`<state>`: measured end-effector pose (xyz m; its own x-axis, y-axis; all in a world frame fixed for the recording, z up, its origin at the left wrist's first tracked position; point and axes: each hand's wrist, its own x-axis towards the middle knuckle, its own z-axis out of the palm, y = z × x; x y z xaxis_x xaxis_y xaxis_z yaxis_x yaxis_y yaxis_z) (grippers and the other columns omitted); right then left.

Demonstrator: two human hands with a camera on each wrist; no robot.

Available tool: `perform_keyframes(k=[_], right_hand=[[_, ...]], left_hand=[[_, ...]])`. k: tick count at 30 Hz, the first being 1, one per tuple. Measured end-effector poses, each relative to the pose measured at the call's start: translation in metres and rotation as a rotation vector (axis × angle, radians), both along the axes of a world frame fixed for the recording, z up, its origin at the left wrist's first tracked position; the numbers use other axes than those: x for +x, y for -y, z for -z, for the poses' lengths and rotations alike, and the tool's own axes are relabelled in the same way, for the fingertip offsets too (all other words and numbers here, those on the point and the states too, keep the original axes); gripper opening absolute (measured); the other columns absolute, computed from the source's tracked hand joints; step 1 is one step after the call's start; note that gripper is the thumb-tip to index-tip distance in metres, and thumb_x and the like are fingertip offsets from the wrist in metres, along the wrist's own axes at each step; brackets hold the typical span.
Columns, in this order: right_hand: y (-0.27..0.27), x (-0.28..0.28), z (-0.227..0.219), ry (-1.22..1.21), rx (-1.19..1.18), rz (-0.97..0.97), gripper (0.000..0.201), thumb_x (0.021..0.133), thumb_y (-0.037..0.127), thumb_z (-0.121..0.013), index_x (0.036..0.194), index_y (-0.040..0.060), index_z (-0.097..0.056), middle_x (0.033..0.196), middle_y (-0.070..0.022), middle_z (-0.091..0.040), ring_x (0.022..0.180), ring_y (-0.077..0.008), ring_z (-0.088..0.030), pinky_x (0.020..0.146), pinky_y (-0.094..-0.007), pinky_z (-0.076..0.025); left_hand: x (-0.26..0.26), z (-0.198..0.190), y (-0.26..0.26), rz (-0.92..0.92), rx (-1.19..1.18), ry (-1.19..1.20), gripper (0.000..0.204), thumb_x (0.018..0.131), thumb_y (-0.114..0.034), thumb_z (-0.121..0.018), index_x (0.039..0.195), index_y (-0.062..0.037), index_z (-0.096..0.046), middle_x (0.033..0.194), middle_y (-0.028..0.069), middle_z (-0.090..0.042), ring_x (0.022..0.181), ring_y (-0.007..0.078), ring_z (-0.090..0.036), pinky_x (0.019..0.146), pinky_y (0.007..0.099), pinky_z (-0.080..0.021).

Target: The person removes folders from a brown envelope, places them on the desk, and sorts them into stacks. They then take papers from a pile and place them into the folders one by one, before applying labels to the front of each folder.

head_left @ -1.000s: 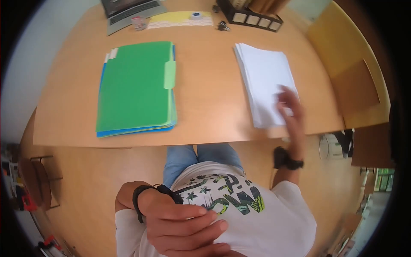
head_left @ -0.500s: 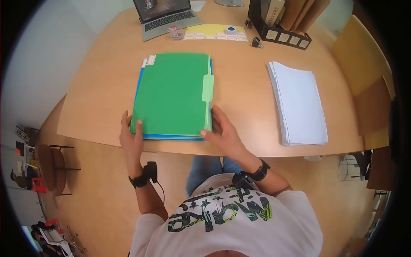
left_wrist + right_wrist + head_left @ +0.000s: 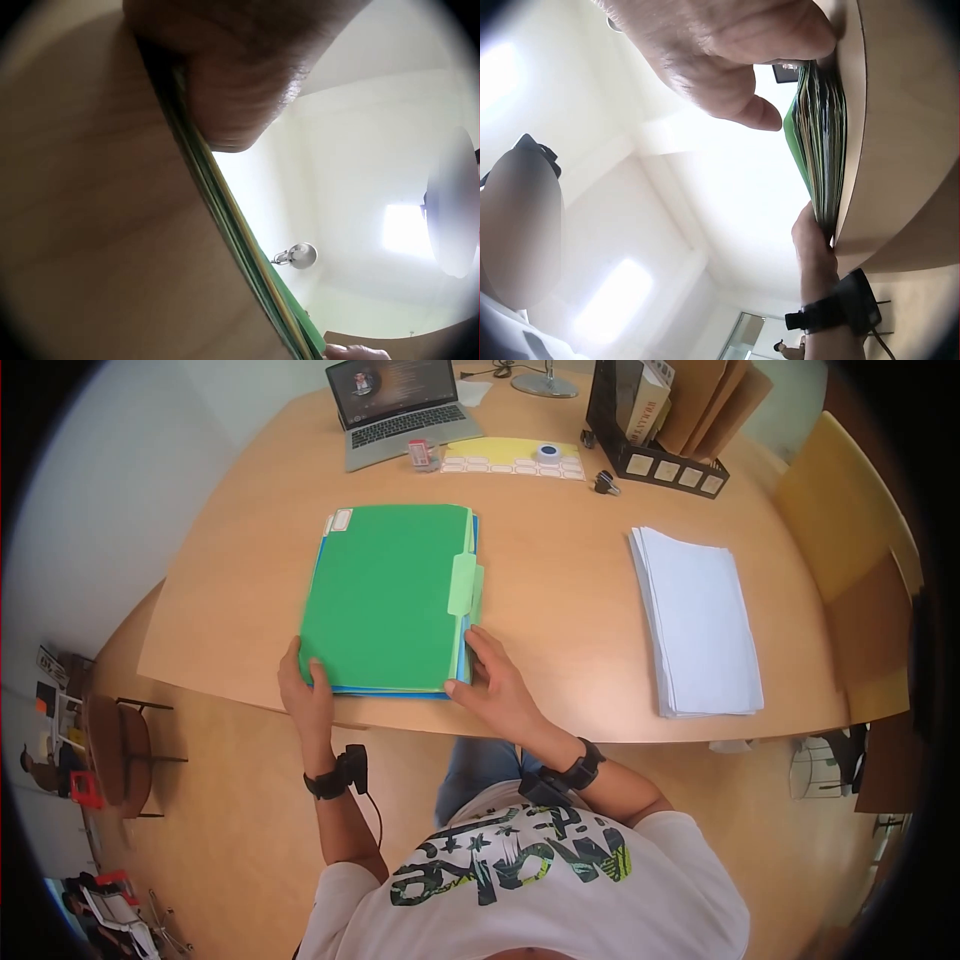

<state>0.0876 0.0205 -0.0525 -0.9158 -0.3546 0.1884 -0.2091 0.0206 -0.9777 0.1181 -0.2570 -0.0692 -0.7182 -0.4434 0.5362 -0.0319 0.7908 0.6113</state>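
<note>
A stack of file folders, with a green folder (image 3: 385, 595) on top and blue ones below, lies near the table's front edge. My left hand (image 3: 308, 692) grips its lower left corner, thumb on the green cover and fingers along the side. At the lower right corner my right hand (image 3: 500, 690) holds the stack, the thumb at the top edge and the fingers against the right side. Light green tabs (image 3: 461, 585) stick out there, one slightly beyond the other. Seen edge-on in the right wrist view, the folder stack (image 3: 823, 150) shows many layers, fanned slightly apart.
A pile of white paper (image 3: 697, 622) lies to the right. Along the back are a laptop (image 3: 405, 415), a yellow sheet with labels (image 3: 510, 458), a white round item (image 3: 548, 452), a small clear box (image 3: 422, 455) and a black file holder (image 3: 675, 467) with books and folders.
My right hand has left the white paper and my left hand has come down from my chest; both now hold the folder stack. The top folders have shifted left, and a second tab shows.
</note>
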Motion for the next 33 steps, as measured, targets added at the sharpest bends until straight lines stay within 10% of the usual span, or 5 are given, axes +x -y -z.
perform_keyframes(k=[33], right_hand=[[-0.103,0.024,0.001,0.019,-0.09,0.105,0.058,0.088,0.004,-0.061,0.14,-0.0054,-0.035,0.142,-0.0174,-0.038,0.131,-0.026,-0.042,0.107,-0.0369,-0.038]], left_hand=[[0.01,-0.014,-0.093,0.186,-0.097,0.074,0.042,0.091,-0.018,-0.059,0.126,0.003,-0.052,0.119,0.0195,-0.058,0.11,0.0359,-0.053,0.092,0.0424,-0.043]])
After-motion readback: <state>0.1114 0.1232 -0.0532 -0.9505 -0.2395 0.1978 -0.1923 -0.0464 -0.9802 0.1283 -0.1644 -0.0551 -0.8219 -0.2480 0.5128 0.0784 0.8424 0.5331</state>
